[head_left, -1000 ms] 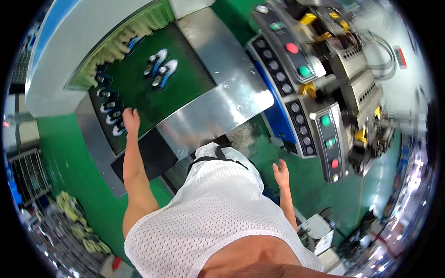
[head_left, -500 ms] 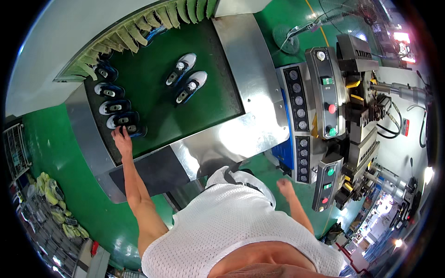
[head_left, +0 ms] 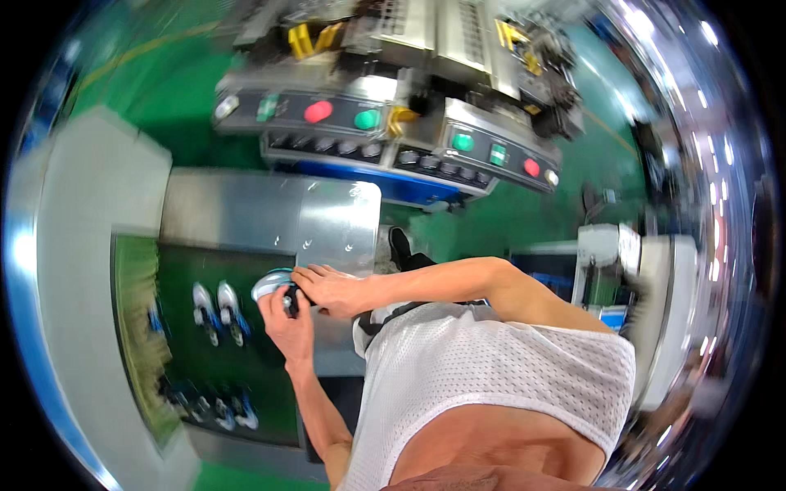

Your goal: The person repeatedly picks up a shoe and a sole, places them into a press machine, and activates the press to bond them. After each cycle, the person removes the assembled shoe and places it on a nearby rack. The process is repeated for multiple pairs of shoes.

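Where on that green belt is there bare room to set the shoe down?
Both hands, left hand and right hand, hold a light shoe at the belt's near edge. Bare green belt lies between the white shoe pair and the blurred dark shoes. The steel plate is also bare.

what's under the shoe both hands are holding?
The white shoe is held by the left hand and right hand over the dark green belt, near the metal plate. The hands cover the spot directly beneath, so contact can't be told.
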Available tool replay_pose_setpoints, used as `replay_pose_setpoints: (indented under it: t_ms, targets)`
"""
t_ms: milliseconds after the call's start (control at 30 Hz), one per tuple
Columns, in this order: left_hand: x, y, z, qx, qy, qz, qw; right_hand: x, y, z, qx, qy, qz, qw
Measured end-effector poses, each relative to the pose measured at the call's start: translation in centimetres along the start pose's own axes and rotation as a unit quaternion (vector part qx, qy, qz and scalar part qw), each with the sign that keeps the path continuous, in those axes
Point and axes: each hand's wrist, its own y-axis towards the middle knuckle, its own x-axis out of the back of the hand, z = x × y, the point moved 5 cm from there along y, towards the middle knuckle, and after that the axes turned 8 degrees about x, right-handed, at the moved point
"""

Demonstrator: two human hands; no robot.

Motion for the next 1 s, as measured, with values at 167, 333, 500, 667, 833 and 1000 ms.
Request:
replay_pose_setpoints:
  t_ms: [167,333,500,667,833,1000]
  targets:
    - [-9.6,4.8,-15.7,-0.179,-0.003,0.186,0.966,13.7,-9.1,-5.1,-0.117,0.222,-0.167,0.953]
    - [-17.5,5.8,-30.4,-0.375,-0.142,0.228,0.887,20.9,-25.2,-10.3,-0.219,0.338,-0.399,0.824]
    - [-30.6,8.6,-37.7,-0.289,-0.213,0.296,0.885,23.6,-37.7,-12.0,-0.159,0.554,-0.602,0.552]
    - [-49.6,11.6,-42.9,-0.299,-0.111,0.374,0.871,23.0,-45.7,-15.2,-0.127,0.517,-0.705,0.468]
    - [-65.0,15.2,-45.2,-0.24,-0.046,0.349,0.905,23.6,-49.0,-14.9,-0.174,0.493,-0.782,0.341]
    - [-74.7,19.5,-42.9,-0.306,0.12,0.254,0.91,20.3,-50.8,-15.7,-0.181,0.514,-0.779,0.311]
